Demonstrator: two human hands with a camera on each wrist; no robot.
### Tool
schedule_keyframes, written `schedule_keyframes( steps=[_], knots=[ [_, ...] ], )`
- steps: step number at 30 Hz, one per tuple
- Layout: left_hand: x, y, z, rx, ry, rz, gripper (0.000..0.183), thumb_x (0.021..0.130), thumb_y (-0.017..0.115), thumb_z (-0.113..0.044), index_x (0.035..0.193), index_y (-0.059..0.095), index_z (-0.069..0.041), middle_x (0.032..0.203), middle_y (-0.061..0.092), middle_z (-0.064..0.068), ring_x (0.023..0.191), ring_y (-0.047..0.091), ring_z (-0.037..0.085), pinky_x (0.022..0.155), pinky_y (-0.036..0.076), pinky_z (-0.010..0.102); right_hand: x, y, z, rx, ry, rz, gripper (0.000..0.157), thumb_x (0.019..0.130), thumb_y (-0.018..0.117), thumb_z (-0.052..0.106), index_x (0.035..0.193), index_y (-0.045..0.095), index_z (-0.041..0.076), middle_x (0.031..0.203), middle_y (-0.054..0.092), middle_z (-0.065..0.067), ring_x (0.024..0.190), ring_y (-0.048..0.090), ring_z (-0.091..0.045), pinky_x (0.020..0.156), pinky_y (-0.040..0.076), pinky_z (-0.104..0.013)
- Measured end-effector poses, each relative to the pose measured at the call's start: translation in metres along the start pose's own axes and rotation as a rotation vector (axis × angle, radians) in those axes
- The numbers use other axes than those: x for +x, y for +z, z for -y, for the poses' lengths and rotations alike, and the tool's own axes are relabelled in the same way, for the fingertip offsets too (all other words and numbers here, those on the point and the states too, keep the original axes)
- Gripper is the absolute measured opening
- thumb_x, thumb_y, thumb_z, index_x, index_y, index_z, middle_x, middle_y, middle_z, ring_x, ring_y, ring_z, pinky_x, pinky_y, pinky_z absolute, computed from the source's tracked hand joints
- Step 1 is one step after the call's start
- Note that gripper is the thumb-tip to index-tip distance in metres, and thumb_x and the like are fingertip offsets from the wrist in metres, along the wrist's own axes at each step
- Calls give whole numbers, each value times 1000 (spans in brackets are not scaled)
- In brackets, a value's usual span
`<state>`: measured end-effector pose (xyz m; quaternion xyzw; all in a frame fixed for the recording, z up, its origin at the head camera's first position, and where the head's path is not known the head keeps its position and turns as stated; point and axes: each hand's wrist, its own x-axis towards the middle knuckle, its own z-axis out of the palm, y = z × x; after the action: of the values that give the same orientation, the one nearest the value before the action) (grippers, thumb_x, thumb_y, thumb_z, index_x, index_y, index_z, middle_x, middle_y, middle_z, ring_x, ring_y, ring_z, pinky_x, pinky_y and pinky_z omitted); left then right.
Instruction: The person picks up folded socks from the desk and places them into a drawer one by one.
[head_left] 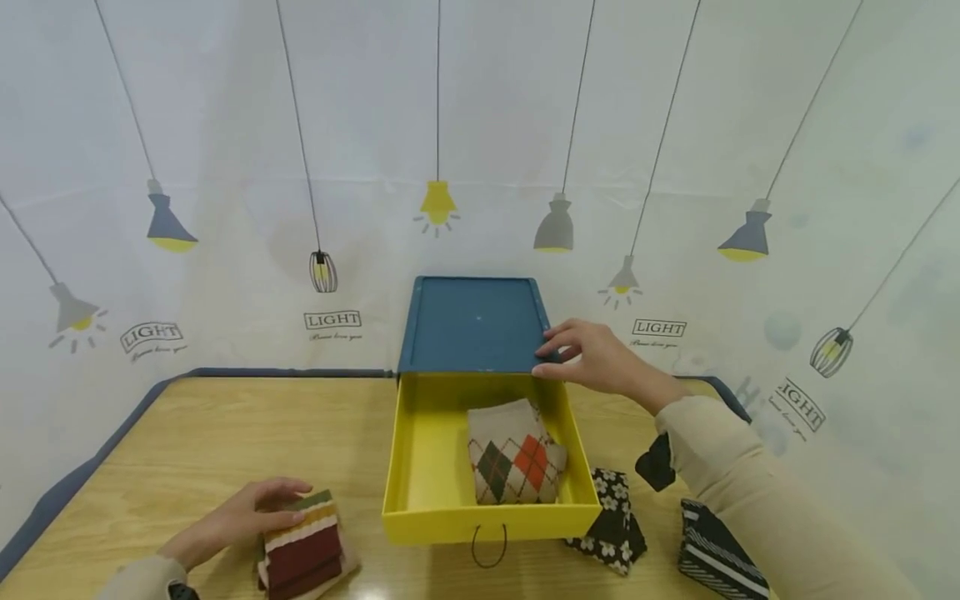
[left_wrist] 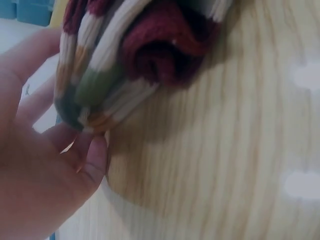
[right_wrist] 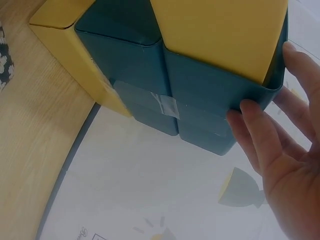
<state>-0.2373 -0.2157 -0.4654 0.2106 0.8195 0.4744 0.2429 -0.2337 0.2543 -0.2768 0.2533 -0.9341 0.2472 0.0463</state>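
My left hand (head_left: pixel 247 517) grips the end of folded striped socks (head_left: pixel 303 550) in maroon, cream, mustard and green, lying at the table's left front. In the left wrist view its fingers (left_wrist: pixel 95 157) curl at the end of the striped bundle (left_wrist: pixel 145 45). A yellow box (head_left: pixel 427 475) stands open at the middle, with folded beige argyle socks (head_left: pixel 517 467) in its right half. Its blue lid (head_left: pixel 480 325) is raised at the back. My right hand (head_left: pixel 592 358) holds the lid's right edge near the hinge, fingertips at the dark teal rim in the right wrist view.
Black socks with white flowers (head_left: pixel 611 521) lie against the box's right front corner. Farther right are black-and-white striped socks (head_left: pixel 720 550), beside my right sleeve. The wooden table (head_left: pixel 285 433) has a dark blue edge. A wall cloth (head_left: pixel 495 108) printed with lamps hangs behind.
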Motion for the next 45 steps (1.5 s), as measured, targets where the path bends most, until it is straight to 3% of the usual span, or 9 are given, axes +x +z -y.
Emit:
schedule_keyframes(
  steps=[3, 9, 12, 18, 26, 34, 45],
  knots=[
    [-4, -2, -1, -12, 7, 49, 48, 89, 57, -19, 126, 43, 9, 119, 49, 24, 106, 49, 33, 82, 45, 39, 1, 0, 1, 7, 13, 13, 32, 83, 66, 24, 106, 66, 2, 121, 49, -19, 92, 60, -30, 75, 52, -36],
    [-7, -4, -3, -24, 1, 79, 48, 88, 59, -19, 125, 43, 7, 117, 52, 21, 102, 50, 27, 80, 43, 34, 2, -1, 3, 15, 3, 12, 31, 83, 66, 23, 106, 66, 2, 121, 50, -19, 92, 60, -30, 74, 52, -36],
    [-6, -3, -5, -66, 16, 108, 48, 88, 58, -16, 126, 42, 8, 114, 53, 20, 98, 52, 26, 77, 44, 34, 2, -1, 2, 11, 1, 15, 32, 83, 66, 23, 106, 66, 2, 121, 50, -20, 91, 60, -30, 75, 52, -36],
    [-4, 0, -7, -138, -23, 148, 50, 88, 58, -14, 126, 39, 14, 105, 56, 13, 91, 53, 24, 73, 47, 31, 0, 0, 0, 20, 10, 21, 32, 83, 65, 23, 106, 65, 1, 121, 49, -20, 92, 60, -31, 75, 52, -36],
    [-5, -2, -14, -65, -13, 120, 31, 87, 57, -16, 109, 54, 5, 95, 57, 9, 81, 52, 19, 67, 45, 27, 2, -5, 2, 8, 16, 3, 31, 82, 67, 22, 105, 66, 1, 120, 50, -20, 91, 60, -31, 74, 53, -37],
    [-13, 0, -18, -179, -16, 154, 27, 90, 54, -13, 110, 44, 2, 98, 57, 11, 85, 54, 22, 68, 47, 32, 2, -2, 1, 18, 35, 32, 33, 83, 66, 24, 106, 66, 1, 121, 49, -20, 92, 59, -31, 74, 52, -36],
    [-13, 0, -29, -223, -39, 105, 42, 90, 54, -16, 122, 34, 2, 100, 58, 13, 86, 58, 25, 66, 50, 37, 2, -2, 1, 18, 18, 16, 32, 82, 67, 22, 106, 66, 1, 121, 50, -20, 91, 60, -31, 73, 53, -36]
  ],
)
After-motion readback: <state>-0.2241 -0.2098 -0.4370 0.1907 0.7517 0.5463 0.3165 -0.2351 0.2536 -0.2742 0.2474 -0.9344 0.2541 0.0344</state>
